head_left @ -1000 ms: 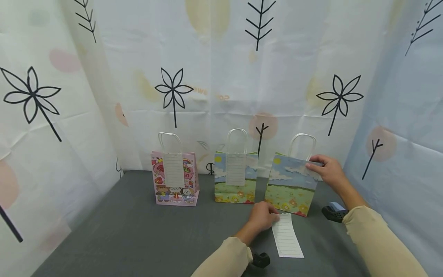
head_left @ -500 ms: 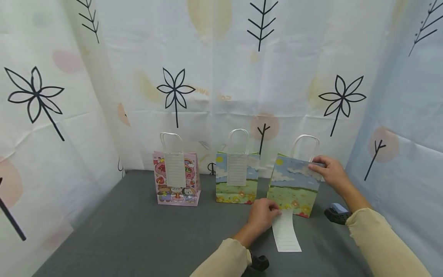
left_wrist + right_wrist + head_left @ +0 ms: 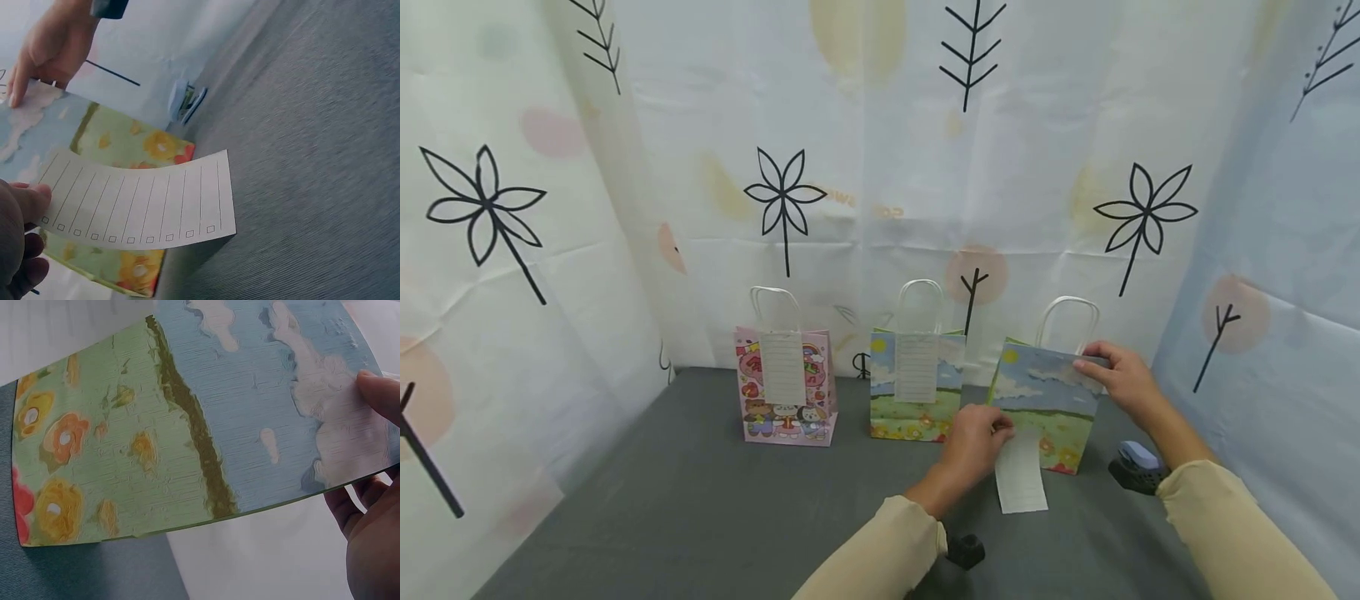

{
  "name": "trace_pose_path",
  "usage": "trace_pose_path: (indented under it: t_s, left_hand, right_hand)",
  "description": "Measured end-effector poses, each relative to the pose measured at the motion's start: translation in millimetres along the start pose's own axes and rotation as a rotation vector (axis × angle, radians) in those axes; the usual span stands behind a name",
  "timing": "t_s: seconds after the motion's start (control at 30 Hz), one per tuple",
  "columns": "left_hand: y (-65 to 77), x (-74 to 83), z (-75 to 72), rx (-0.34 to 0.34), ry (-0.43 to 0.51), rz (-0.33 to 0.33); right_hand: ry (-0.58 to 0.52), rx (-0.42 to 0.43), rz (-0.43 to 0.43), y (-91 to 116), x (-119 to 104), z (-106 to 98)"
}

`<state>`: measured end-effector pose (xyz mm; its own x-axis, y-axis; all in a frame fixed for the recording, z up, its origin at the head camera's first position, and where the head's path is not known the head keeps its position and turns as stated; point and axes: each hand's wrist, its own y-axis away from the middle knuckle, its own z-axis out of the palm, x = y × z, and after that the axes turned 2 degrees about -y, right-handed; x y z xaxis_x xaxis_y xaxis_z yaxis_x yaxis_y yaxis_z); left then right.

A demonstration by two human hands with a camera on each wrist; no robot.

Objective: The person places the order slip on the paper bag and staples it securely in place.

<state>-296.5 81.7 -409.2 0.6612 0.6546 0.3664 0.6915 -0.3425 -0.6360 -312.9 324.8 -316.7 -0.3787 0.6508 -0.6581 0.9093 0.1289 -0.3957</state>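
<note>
My left hand (image 3: 973,446) pinches the top end of a lined white paper strip (image 3: 1021,483). In the left wrist view the strip (image 3: 137,200) curves out from thumb and fingers, with a row of small tick boxes along one side. It hangs before the lower front of the right-hand paper gift bag (image 3: 1052,387), printed with sky, meadow and flowers. My right hand (image 3: 1123,379) grips that bag's upper right edge, thumb in front, and the bag leans. In the right wrist view, the right hand's fingers (image 3: 356,509) are behind the bag (image 3: 181,425).
A matching meadow bag (image 3: 887,421) and a pink cartoon bag (image 3: 816,358) stand to the left, each with a lined strip on its front. A light blue object (image 3: 179,100) lies on the grey table (image 3: 700,517) near the right forearm. Printed cloth (image 3: 865,167) walls the back and sides.
My left hand has raised the strip from the table toward the front of the right bag. The right hand keeps its grip on the bag.
</note>
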Motion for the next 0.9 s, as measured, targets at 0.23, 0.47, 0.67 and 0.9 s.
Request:
trace_pose_path:
  t_s: [0.23,0.47,0.67,0.9]
  left_hand:
    - [-17.5,-1.2,-8.7,0.042,-0.116,0.021]
    - [-28.7,-0.8,-15.6,0.164,-0.194,0.094]
    - [-39.9,2.9,-20.1,0.234,-0.253,0.146]
    - [-54.2,4.6,-27.2,0.251,-0.196,0.112]
  right_hand:
    - [-0.018,-0.019,0.003,1,1,2]
    - [-0.017,-0.015,-0.018,3,1,3]
    - [-0.025,0.008,-0.026,5,1,3]
    - [-0.051,0.016,-0.056,7,-1,3]
